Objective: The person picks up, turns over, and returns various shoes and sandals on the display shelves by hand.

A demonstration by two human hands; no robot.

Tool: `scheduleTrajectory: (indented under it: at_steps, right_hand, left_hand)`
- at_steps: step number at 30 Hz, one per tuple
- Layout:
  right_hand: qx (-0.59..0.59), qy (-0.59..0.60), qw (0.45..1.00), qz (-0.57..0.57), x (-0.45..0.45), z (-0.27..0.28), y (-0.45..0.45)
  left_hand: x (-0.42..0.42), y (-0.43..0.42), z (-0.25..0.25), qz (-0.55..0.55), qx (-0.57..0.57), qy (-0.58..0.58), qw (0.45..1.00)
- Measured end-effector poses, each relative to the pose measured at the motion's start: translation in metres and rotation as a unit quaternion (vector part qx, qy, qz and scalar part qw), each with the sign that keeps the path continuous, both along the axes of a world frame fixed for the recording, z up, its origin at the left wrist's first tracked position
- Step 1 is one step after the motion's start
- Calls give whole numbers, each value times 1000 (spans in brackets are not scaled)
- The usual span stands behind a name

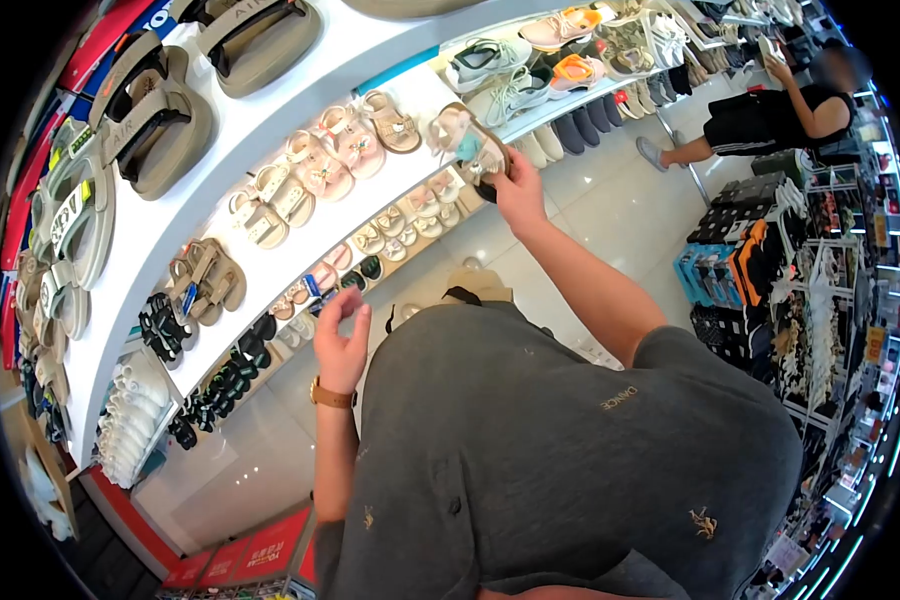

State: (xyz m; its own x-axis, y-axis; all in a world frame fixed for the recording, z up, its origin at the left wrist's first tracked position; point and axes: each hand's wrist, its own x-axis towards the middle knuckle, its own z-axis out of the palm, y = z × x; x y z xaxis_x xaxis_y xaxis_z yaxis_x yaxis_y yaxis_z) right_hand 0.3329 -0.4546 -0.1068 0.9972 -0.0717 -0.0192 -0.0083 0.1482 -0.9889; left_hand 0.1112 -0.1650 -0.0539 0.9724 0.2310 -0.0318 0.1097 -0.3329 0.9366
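My right hand (519, 192) grips the heel end of a child's sandal (467, 141) at the right end of the white shelf. The sandal is pale with a teal patch and a brown sole edge; my thumb shows and the other fingers are mostly hidden. Just left of it lies a beige sandal (391, 122), beside pink sandals (352, 145). My left hand (342, 345), above a brown watch strap (332, 395), hovers in front of the lower shelf with fingers apart and a little bent, holding nothing.
The white curved shelf (262, 112) carries large grey-brown sandals (160, 120) higher up. Sneakers (490, 62) stand on shelves to the right. Small shoes (370, 238) line the lower shelf. Shoe boxes (735, 225) are stacked across the aisle, near another person (770, 120).
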Motion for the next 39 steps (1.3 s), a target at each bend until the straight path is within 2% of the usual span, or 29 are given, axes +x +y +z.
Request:
scheduleTrajectory:
  at_steps: [2,4,9,12,16,19,22,25,28,32,34,37,39]
  right_hand:
    - [1,-10,997,70,-33,11,1]
    - [15,-4,992,129,-61,16,9]
    - [-99,-25,965,241,-108,40,43]
    - [-88,-18,964,248,-120,45,59]
    - [-24,4,970,240,-127,41,69]
    - [5,18,969,245,-129,42,73]
    - [-29,51,966,252,-127,41,71]
    - [44,116,960,252,-121,36,70]
    - [9,119,957,265,-125,45,68]
    - [30,195,938,284,-125,40,65]
    - [29,213,930,297,-127,41,66]
    - [-15,145,930,337,-134,39,67]
    - [1,126,936,328,-141,41,71]
  left_hand:
    - [23,-4,28,-39,103,-59,992]
    - [46,-10,39,-42,135,-140,980]
    - [74,-21,60,-56,183,-188,963]
    - [68,-11,51,-56,247,-178,951]
    - [54,-9,47,-24,239,-191,952]
    - [45,-8,47,-23,279,-219,935]
    - [34,-8,59,-63,310,-258,913]
    - [18,-12,67,-105,299,-253,914]
    - [8,-10,56,-69,223,-219,947]
    - [6,1,42,49,75,-159,983]
    - [13,7,44,45,60,-160,984]
    - [26,14,50,17,95,-154,983]
    - [36,16,51,-3,65,-119,991]
